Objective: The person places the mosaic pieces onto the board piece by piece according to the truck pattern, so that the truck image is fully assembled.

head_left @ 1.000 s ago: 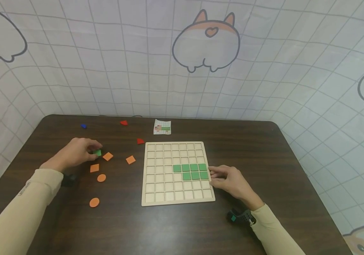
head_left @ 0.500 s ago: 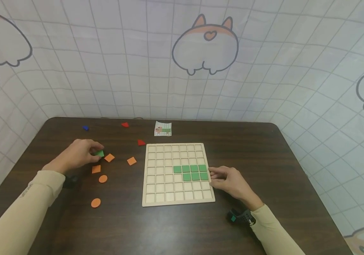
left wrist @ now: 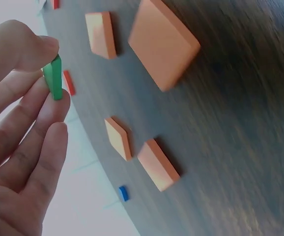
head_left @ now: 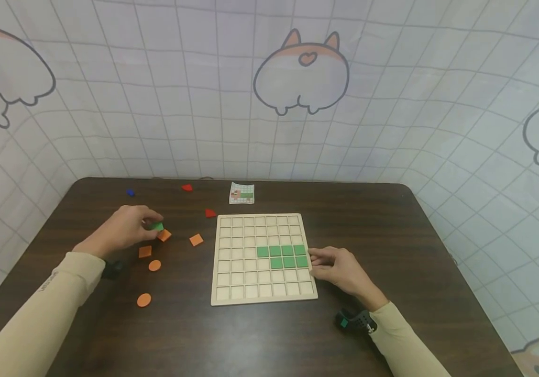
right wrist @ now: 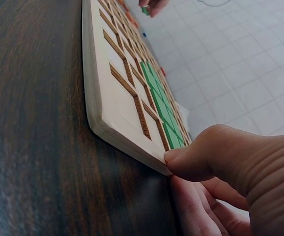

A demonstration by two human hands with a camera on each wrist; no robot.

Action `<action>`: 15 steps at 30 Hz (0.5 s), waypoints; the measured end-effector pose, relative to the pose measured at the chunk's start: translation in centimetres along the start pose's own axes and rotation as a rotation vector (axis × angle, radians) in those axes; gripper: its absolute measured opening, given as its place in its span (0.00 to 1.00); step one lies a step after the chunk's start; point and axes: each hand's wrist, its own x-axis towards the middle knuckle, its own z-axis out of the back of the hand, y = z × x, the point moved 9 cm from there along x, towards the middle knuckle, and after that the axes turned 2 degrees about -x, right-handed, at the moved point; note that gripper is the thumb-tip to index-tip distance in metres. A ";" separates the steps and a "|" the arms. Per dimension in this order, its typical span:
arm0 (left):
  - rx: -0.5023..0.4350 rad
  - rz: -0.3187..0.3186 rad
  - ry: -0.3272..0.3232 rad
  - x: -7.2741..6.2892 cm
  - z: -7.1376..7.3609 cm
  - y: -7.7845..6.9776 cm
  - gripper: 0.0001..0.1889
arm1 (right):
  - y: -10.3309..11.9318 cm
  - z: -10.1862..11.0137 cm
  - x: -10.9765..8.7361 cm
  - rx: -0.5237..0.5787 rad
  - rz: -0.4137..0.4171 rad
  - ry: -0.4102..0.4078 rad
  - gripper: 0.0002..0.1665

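Between thumb and fingertip, my left hand (head_left: 130, 228) pinches a small green square tile (left wrist: 55, 78), seen edge-on in the left wrist view. It is over the left of the table, right at an orange square tile (head_left: 163, 235). Centre table lies a pale wooden grid board (head_left: 251, 277) with two rows of green tiles (head_left: 288, 251) set in its cells, ending at the right edge. My right hand (head_left: 342, 269) grips that right edge: in the right wrist view the thumb (right wrist: 188, 162) is on the rim, with curled fingers (right wrist: 193, 206) below it.
Loose orange pieces lie left of the board: squares (head_left: 196, 240) and discs (head_left: 154, 265). Behind them are two red pieces (head_left: 210, 213) and a blue piece (head_left: 130, 192). A small printed grid card (head_left: 242, 193) lies behind the board. A patterned white curtain (head_left: 179, 104) surrounds the table's far side.
The left hand has moved slightly right with the green tile, which now overlaps the orange square tile in the head view. The right hand stays at the board's edge. The head view has tilted a little.
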 end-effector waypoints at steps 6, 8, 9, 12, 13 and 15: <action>0.021 -0.016 -0.005 0.3 -0.3 -1.3 0.20 | -0.1 0.0 0.1 -0.007 -0.013 -0.005 0.33; 0.016 -0.028 -0.006 0.4 -0.5 -1.7 0.20 | -0.1 0.1 0.1 -0.011 -0.019 -0.008 0.33; 0.012 -0.034 -0.007 0.5 -0.6 -1.9 0.20 | -0.1 0.1 0.1 -0.010 -0.019 -0.009 0.33; -0.004 -0.051 -0.006 0.7 -0.9 -2.5 0.18 | -0.2 0.1 0.2 -0.009 -0.021 -0.014 0.33; -0.007 -0.056 -0.006 0.7 -1.0 -2.8 0.18 | -0.2 0.1 0.2 -0.008 -0.022 -0.015 0.33; -0.015 -0.063 -0.006 0.8 -1.1 -3.2 0.17 | -0.2 0.1 0.3 -0.007 -0.021 -0.019 0.33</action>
